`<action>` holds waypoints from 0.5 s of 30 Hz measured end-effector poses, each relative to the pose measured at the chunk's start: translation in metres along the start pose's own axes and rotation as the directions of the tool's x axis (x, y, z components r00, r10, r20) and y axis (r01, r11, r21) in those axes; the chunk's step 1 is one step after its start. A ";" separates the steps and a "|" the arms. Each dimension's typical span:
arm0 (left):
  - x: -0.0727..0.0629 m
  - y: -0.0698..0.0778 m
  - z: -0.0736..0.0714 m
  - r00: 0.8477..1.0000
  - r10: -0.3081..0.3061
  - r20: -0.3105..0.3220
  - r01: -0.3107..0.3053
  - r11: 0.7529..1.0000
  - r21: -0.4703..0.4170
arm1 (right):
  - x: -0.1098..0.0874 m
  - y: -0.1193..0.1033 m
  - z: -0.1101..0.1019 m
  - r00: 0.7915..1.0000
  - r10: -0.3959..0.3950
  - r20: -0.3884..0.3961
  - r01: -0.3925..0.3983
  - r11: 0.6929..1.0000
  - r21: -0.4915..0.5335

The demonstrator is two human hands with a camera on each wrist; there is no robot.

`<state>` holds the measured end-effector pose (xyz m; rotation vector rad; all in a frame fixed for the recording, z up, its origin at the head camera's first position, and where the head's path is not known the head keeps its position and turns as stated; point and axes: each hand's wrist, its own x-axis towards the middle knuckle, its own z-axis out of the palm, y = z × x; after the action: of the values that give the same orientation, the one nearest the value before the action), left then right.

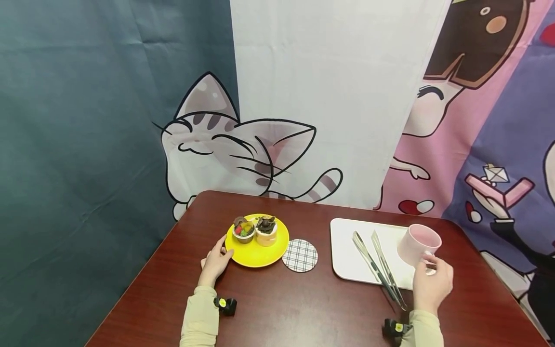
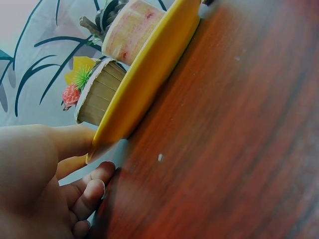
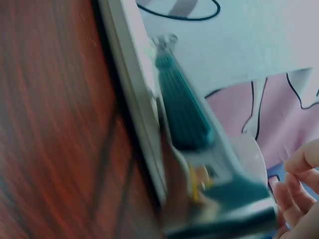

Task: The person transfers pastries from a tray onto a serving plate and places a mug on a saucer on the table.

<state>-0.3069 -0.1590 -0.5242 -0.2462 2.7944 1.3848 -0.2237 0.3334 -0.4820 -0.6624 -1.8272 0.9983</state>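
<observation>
My left hand (image 1: 215, 262) grips the near-left rim of a round yellow plate (image 1: 257, 258), thumb on top and fingers at its edge. On the plate stand a fruit-topped cupcake (image 1: 244, 232) and a small round cake (image 1: 266, 236) with a dark topping. At the right, my right hand (image 1: 433, 284) pinches the handle of a pink mug (image 1: 409, 246). This mug is over the right part of a white tray (image 1: 344, 250); whether it touches the tray I cannot tell. Metal tongs with green grips (image 3: 184, 109) hide part of the mug in the right wrist view.
The tongs (image 1: 376, 265) lie across the tray, their joined end over its near edge. A checked round coaster (image 1: 300, 256) lies right beside the plate on the brown table (image 1: 295, 308). Behind the table hangs a printed cloth (image 1: 321, 96).
</observation>
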 end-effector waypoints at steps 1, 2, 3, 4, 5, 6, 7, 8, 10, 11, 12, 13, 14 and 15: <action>0.000 0.000 0.000 1.000 -0.001 0.000 0.001 1.000 0.000 | 0.002 0.001 -0.002 1.000 0.012 -0.022 -0.012 1.000 0.009; 0.000 0.000 0.000 1.000 0.000 0.000 0.000 1.000 -0.001 | 0.004 0.002 -0.004 0.999 0.026 -0.036 -0.025 1.000 0.015; 0.000 0.000 0.000 1.000 0.001 0.000 -0.001 1.000 -0.001 | 0.006 0.003 -0.006 0.999 0.039 -0.036 -0.038 0.999 0.014; 0.000 0.001 0.000 1.000 0.002 -0.001 -0.002 1.000 -0.001 | 0.008 0.004 -0.008 0.998 0.058 -0.027 -0.058 0.998 0.012; 0.000 0.001 0.000 1.000 0.003 -0.002 -0.003 1.000 -0.004 | 0.010 0.005 -0.010 0.997 0.075 -0.015 -0.075 0.997 0.005; 0.000 0.001 0.000 1.000 0.005 -0.004 -0.005 1.000 -0.003 | 0.011 0.007 -0.011 0.996 0.092 -0.001 -0.092 0.996 -0.002; 0.000 0.001 0.000 1.000 0.006 -0.006 -0.006 1.000 0.000 | 0.013 0.008 -0.012 0.994 0.106 0.014 -0.106 0.994 -0.008; 0.001 0.001 0.000 1.000 0.006 -0.008 -0.006 1.000 0.002 | 0.015 0.010 -0.013 0.993 0.117 0.027 -0.117 0.993 -0.017; 0.001 0.001 -0.001 1.000 0.006 -0.011 -0.006 1.000 0.007 | 0.017 0.012 -0.013 0.988 0.142 0.057 -0.141 0.990 -0.025; 0.001 0.001 -0.001 1.000 0.006 -0.010 -0.006 1.000 0.009 | 0.018 0.013 -0.013 0.985 0.154 0.076 -0.152 0.988 -0.026; 0.000 0.001 -0.001 1.000 0.003 -0.008 -0.003 1.000 0.010 | 0.019 0.015 -0.013 0.981 0.168 0.098 -0.166 0.986 -0.024; 0.000 0.001 -0.001 1.000 0.002 -0.006 -0.002 1.000 0.009 | 0.020 0.015 -0.013 0.974 0.189 0.127 -0.188 0.982 -0.021; -0.001 0.001 -0.002 1.000 -0.001 -0.003 0.001 1.000 0.008 | 0.021 0.016 -0.013 0.965 0.209 0.157 -0.209 0.978 -0.017; -0.001 0.001 -0.002 1.000 0.000 -0.004 0.000 1.000 0.008 | 0.022 0.017 -0.013 0.955 0.229 0.189 -0.231 0.973 -0.014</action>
<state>-0.3059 -0.1596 -0.5221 -0.2493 2.8025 1.3749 -0.2211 0.3640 -0.4833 -0.8128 -1.9399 1.2590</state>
